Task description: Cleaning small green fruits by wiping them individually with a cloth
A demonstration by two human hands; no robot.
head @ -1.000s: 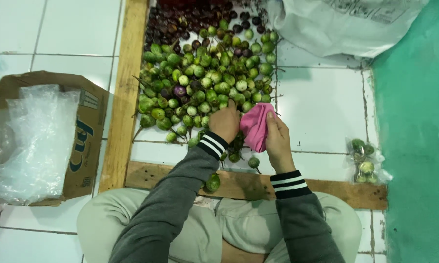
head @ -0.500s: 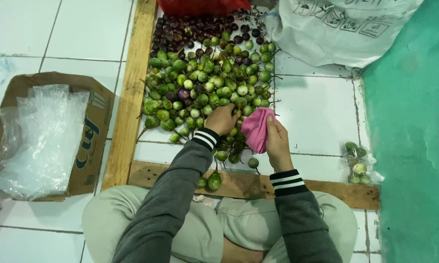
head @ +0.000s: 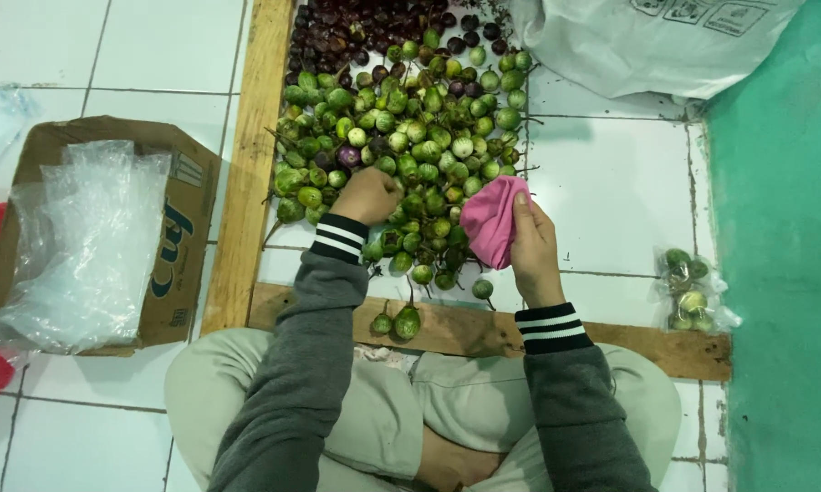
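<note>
A heap of small round green eggplants (head: 410, 137) lies on the white tiled floor, with dark purple ones (head: 374, 23) at the far end. My left hand (head: 367, 195) rests on the near edge of the green heap, fingers curled down among the fruits; whether it holds one is hidden. Just right of it, my right hand (head: 533, 248) grips a folded pink cloth (head: 490, 219) above the tiles. Both arms wear grey sleeves with striped cuffs.
Wooden planks (head: 246, 173) frame the heap on the left and near side (head: 629, 342). A cardboard box (head: 178, 237) with clear plastic bags (head: 73, 246) sits at left. A filled bag of green eggplants (head: 688, 290) lies at right beside a green surface (head: 784, 273). A white sack (head: 647, 41) is top right.
My left hand has shifted slightly left along the heap's edge. The right hand still holds the pink cloth in about the same spot.
</note>
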